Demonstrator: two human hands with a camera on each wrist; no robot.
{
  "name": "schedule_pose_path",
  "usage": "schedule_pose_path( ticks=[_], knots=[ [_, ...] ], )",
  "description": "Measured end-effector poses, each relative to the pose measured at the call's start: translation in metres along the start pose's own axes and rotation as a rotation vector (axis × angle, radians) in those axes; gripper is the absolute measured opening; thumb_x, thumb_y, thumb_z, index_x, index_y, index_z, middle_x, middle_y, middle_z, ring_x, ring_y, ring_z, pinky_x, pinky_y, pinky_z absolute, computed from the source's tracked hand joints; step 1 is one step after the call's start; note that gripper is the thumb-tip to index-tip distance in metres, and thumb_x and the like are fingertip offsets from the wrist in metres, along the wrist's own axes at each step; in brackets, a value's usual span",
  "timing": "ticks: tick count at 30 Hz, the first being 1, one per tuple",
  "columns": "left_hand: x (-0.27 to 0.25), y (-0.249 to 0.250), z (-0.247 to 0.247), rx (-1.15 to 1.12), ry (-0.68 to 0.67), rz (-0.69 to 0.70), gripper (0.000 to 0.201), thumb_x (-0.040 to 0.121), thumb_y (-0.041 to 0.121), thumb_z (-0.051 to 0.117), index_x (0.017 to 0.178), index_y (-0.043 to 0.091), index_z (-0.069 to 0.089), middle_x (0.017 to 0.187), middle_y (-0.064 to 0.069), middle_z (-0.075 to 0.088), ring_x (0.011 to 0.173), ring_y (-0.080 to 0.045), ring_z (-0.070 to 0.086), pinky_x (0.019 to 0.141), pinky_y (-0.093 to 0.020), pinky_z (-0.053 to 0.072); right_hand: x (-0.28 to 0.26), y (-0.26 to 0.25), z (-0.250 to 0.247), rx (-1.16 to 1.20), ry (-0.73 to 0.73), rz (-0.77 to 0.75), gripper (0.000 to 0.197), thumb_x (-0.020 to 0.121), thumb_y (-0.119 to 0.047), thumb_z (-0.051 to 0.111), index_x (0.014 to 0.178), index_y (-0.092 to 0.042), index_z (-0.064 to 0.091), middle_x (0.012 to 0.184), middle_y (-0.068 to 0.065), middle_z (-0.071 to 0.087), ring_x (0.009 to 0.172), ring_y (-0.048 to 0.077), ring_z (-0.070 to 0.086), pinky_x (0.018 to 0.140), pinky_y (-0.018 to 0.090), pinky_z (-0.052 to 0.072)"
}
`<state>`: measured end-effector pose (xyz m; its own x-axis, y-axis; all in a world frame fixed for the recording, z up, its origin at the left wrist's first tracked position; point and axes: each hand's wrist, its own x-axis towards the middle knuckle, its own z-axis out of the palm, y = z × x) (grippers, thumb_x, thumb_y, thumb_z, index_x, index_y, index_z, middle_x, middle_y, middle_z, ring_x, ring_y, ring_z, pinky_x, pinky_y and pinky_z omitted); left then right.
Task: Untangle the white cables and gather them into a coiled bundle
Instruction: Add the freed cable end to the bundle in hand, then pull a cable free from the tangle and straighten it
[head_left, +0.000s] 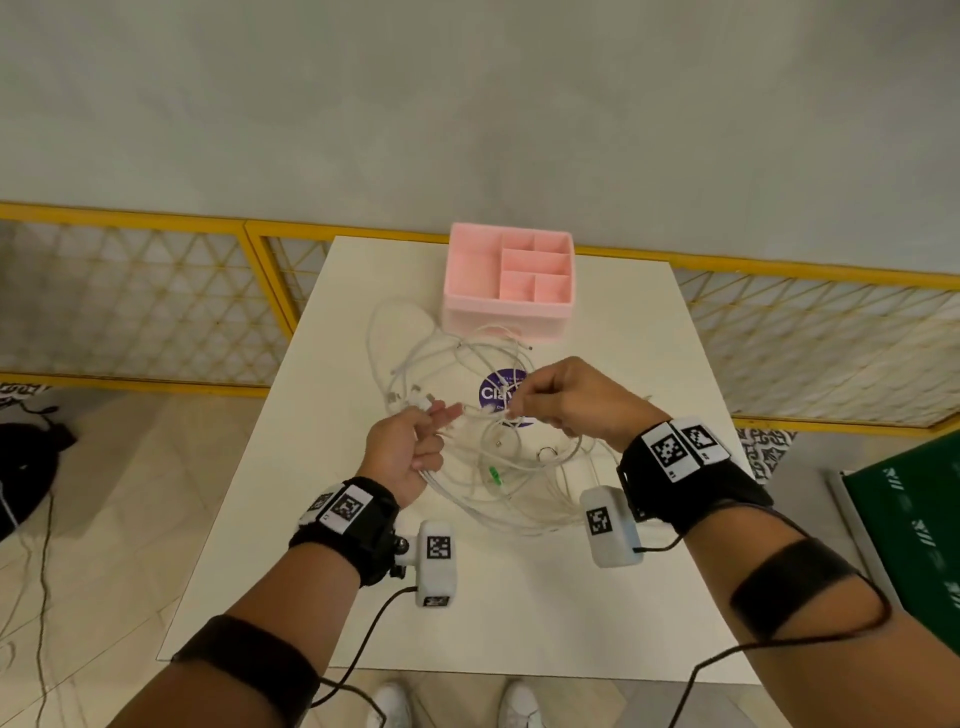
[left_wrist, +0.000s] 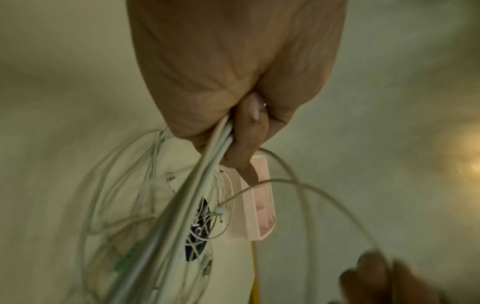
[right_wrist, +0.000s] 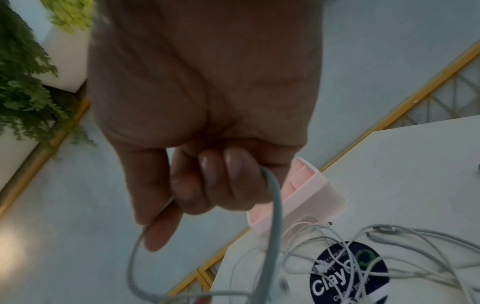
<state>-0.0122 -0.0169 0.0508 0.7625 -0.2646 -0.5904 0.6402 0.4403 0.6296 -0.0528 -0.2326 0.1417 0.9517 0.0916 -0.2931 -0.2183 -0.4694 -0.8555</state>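
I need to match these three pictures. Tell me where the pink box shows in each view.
Head: the pink box stands at the far edge of the table, top centre, beyond the cables.
Left wrist: a narrow pink strip just below the left hand, right of centre.
Right wrist: lower right of centre, behind the right hand.
Shared landmark: the round purple sticker.

Round purple sticker partly covered by white cables and right hand; only "Cla" readable in head view, smaller print too small to read; right wrist view cuts sticker at bottom edge

Left wrist view blurred; pink organizer partly behind finger

Left hand hides how many strands pass through palm

Small green piece among cables too small to identify

Shoes cut by bottom edge
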Motion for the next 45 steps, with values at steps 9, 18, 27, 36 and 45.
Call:
schedule_pose_path(
  ticks=[9,18,27,36,45],
  knots=[
    [-0.012,0.004,0.004,0.318,-0.142,0.102,0.027,0.099,0.022,0.06,0.117,0.001,0.062,0.114,-0.013,0.074,0.04,-0.005,0.024,0.037,-0.019,0.017,-0.003,0.0,-0.013,0.301,0.191,-0.054,0.017,0.101,-0.007,0.049,0.094,-0.001,0.064,0.05,-0.002,0.038,0.042,0.009,0.027,0.047,0.022,0.014],
    [-0.018,-0.009,0.012,0.353,-0.181,0.087,0.02,0.099,0.021,0.061,0.111,0.006,0.068,0.11,-0.014,0.075,0.043,-0.006,0.022,0.041,-0.021,0.015,-0.004,-0.019,-0.027,0.33,0.196,-0.136,0.025,0.102,-0.011,0.051,0.102,0.012,0.061,0.055,0.004,0.032,0.043,0.012,0.022,0.044,0.02,0.016],
    [-0.009,-0.007,0.009,0.129,-0.215,-0.054,0.024,0.105,0.026,0.047,0.107,0.007,0.062,0.122,-0.013,0.072,0.038,-0.003,0.021,0.036,-0.016,0.015,-0.003,-0.011,-0.018,0.346,0.132,-0.134,0.015,0.1,-0.004,0.053,0.096,0.007,0.063,0.053,0.001,0.049,0.042,0.009,0.026,0.047,0.021,0.014],
    [0.004,0.003,0.007,-0.054,-0.081,-0.021,0.02,0.105,0.027,0.048,0.095,0.014,0.059,0.106,-0.004,0.076,0.036,-0.004,0.024,0.032,-0.015,0.021,-0.012,0.034,0.019,0.004,-0.296,0.044,0.009,0.089,-0.005,0.066,0.089,-0.003,0.075,0.049,-0.006,0.043,0.044,0.008,0.031,0.045,0.022,0.022],
    [0.006,0.008,0.008,0.1,-0.029,0.129,0.032,0.105,0.033,0.05,0.111,0.007,0.068,0.069,0.004,0.056,0.041,-0.006,0.032,0.036,-0.019,0.021,-0.019,0.082,0.036,-0.098,-0.398,0.267,0.008,0.083,-0.015,0.072,0.08,-0.008,0.075,0.052,0.004,0.048,0.046,0.016,0.035,0.045,0.023,0.029]
  ],
)
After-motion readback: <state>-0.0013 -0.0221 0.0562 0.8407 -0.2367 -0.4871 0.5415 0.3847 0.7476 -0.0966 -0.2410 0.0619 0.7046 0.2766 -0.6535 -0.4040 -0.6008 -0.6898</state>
